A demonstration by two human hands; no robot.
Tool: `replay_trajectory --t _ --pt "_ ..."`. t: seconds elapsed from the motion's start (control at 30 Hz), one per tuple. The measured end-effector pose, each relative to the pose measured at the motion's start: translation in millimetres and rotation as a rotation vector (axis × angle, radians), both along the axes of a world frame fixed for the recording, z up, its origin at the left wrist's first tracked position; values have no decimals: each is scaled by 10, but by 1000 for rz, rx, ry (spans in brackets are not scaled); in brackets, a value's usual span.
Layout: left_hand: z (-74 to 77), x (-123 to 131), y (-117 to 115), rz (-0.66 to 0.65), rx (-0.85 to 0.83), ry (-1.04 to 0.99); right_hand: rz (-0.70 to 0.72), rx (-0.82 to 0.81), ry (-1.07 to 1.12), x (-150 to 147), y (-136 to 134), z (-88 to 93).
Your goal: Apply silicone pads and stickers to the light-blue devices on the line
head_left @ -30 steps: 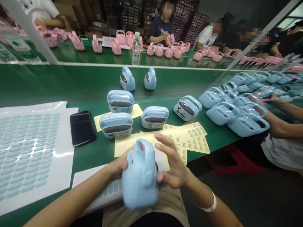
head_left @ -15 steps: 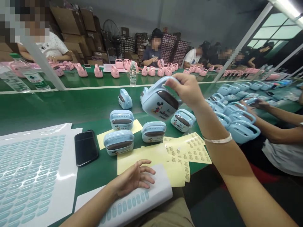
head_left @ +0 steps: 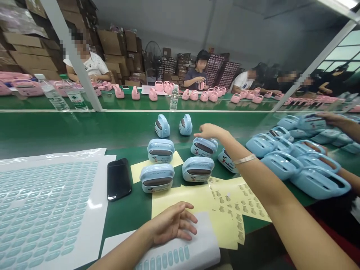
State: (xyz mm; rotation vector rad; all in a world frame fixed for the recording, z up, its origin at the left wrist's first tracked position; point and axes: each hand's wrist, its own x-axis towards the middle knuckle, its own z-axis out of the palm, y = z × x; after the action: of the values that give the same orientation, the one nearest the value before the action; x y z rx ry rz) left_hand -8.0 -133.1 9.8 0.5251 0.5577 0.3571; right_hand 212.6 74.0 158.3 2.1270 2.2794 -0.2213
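Observation:
My right hand (head_left: 209,131) reaches out over the green table, fingers loosely apart, just above a light blue handled case (head_left: 204,146) that stands on the table; nothing is in the hand. My left hand (head_left: 171,223) lies flat with fingers spread on a white sticker sheet (head_left: 191,251) at the near edge. Three more blue cases (head_left: 161,150) (head_left: 157,177) (head_left: 198,168) stand close together in front of me, and two small ones (head_left: 162,126) stand farther back.
A black phone (head_left: 119,178) lies left of the cases, beside a large sheet of blue oval stickers (head_left: 42,202). Yellow backing sheets (head_left: 225,202) lie at the front. A neighbour's arms and a pile of blue cases (head_left: 303,165) fill the right. Pink cases and seated people line the far table.
My right hand carried the blue case from my lap out over the table, set it down among the others and let go. My left hand came to rest on the sticker sheet.

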Motion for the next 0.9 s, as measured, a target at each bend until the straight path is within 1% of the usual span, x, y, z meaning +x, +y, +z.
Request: replay_trajectory --t 0.07,0.1,0.17,0.23,0.33,0.43,0.5,0.57,0.63,0.7,0.77,0.8,0.83,0.87,0.9 --pt "-2 -6 -2 10 8 -4 28 17 11 -287 202 101" --pt "-4 -12 -5 15 15 -6 42 33 26 -458 305 120" --pt "-11 -27 -13 26 30 -8 72 64 60 -808 489 104" --pt "-18 -38 -20 29 41 -9 97 82 89 -1114 615 37" --pt "-23 -40 -19 29 48 -4 111 99 117 -1406 672 -85" --pt "-26 -30 -13 31 57 5 95 158 142 -1514 626 -139" --pt "-33 -28 -11 28 64 0 78 220 161 -1522 581 -85" --pt "-47 -35 -9 28 71 -30 68 292 176 -1477 535 62" --pt "-63 -49 -2 29 77 -83 71 375 184 -1353 464 298" --pt "-75 -62 9 26 74 -150 100 497 209 -1133 321 585" --pt "-80 -67 20 31 67 -222 233 745 347 -845 56 851" --pt "-81 -66 24 44 70 -261 296 792 437 -697 -128 945" --pt "-84 -65 26 63 78 -298 356 801 532 -562 -343 995" --pt "-89 -64 25 84 92 -333 411 766 626 -449 -581 993" --pt "-96 -65 22 94 104 -362 460 700 720 -368 -833 931"
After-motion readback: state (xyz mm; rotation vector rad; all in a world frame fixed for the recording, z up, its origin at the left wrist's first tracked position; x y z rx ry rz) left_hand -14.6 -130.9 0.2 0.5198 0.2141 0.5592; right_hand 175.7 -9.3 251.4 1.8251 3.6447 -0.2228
